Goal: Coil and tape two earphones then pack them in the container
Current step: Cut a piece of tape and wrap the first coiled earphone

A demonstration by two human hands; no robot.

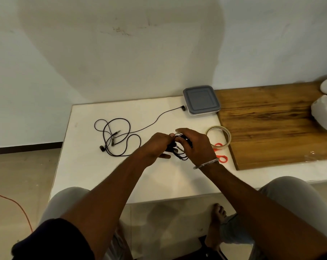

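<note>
Forearms fill the bottom of my feed, both reaching out over the white table [95,175]. Up there the left hand [155,145] and right hand [195,147] meet, and the fingers [184,130] of both are curled round a black earphone bundle [179,149] that's mostly looped up between them. Off to the left the second earphone [117,137] lies loose and uncoiled, one bud trailing right up beside the container [201,100] at the back, grey lid on. Just right of the hands sits the tape roll [219,135], with red scissors [223,158] half hidden behind the right wrist.
</note>
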